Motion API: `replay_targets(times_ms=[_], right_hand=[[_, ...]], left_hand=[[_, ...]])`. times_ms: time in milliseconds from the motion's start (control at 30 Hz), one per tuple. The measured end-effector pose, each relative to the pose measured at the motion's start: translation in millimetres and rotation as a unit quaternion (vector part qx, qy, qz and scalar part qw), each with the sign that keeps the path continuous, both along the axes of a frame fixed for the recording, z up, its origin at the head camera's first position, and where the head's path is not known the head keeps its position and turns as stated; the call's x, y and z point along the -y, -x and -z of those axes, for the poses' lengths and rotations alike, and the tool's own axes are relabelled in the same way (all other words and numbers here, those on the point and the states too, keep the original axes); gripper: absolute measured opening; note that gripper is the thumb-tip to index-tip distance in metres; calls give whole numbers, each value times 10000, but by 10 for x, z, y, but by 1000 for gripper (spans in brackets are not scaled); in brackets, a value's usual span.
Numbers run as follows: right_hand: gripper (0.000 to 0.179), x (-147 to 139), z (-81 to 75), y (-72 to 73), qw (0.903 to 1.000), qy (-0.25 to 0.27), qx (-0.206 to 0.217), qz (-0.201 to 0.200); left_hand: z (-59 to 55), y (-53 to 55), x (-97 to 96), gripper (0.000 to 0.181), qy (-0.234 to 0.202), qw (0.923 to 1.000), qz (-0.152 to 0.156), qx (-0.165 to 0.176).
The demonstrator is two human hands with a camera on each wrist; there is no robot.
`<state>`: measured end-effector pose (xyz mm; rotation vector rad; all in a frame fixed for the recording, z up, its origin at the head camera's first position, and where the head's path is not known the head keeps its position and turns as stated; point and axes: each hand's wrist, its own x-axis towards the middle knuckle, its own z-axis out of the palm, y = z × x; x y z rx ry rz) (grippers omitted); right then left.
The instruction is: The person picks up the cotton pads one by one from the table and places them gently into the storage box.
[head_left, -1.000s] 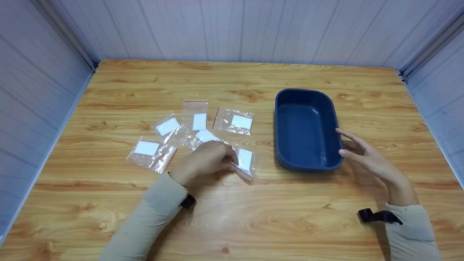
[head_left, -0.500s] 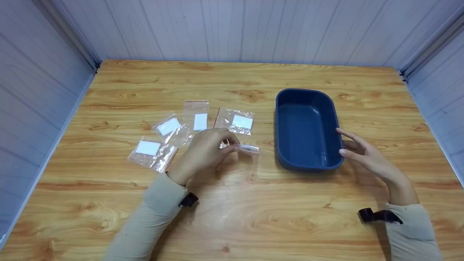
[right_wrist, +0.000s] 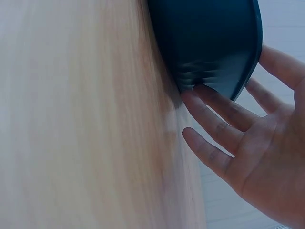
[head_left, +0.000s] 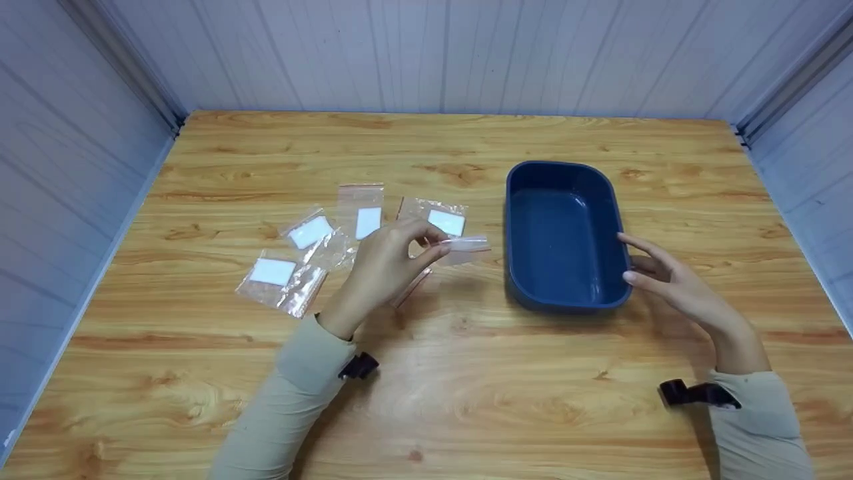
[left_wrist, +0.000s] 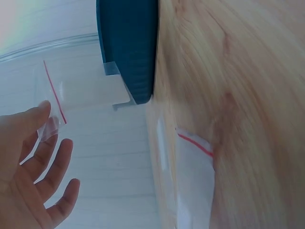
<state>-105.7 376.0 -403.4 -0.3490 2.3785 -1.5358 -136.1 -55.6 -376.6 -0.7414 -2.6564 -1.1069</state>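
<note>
My left hand (head_left: 386, 267) pinches the zip-seal end of a small clear plastic bag (head_left: 470, 245) between thumb and forefinger. In the left wrist view the bag (left_wrist: 88, 93) hangs in the air with a white piece inside and a red line along its seal. Its other fingers (left_wrist: 55, 181) are spread loosely. On the right, my right hand (head_left: 690, 300) rests its fingertips against the right wall and rim of a dark blue bin (head_left: 560, 247). The right wrist view shows extended fingers (right_wrist: 217, 126) along the outside of the bin (right_wrist: 209, 38).
Several more zip bags with white pieces lie on the wooden table (head_left: 506, 393), such as one far-left bag (head_left: 272, 273), one upright bag (head_left: 368, 223) and one bag (head_left: 446, 223) behind the left hand. A pale panel wall (head_left: 426, 53) rises behind the table.
My left hand has lifted the zip bag off the table and carried it up and slightly right, closer to the bin. The right hand stays at the bin's wall.
</note>
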Motion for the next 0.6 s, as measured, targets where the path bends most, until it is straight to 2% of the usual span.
replay_targets(times_ms=[233, 367, 600], right_hand=[[59, -7, 14, 9, 10000, 11, 3, -16], [59, -5, 23, 13, 10000, 40, -19, -27], [59, -4, 29, 11, 10000, 84, -45, -15]], left_hand=[[-62, 10, -136, 13, -407, 9986, -25, -326], [-94, 24, -212, 12, -572, 9971, 101, -496], [-153, 33, -349, 13, -635, 9962, 196, -558]])
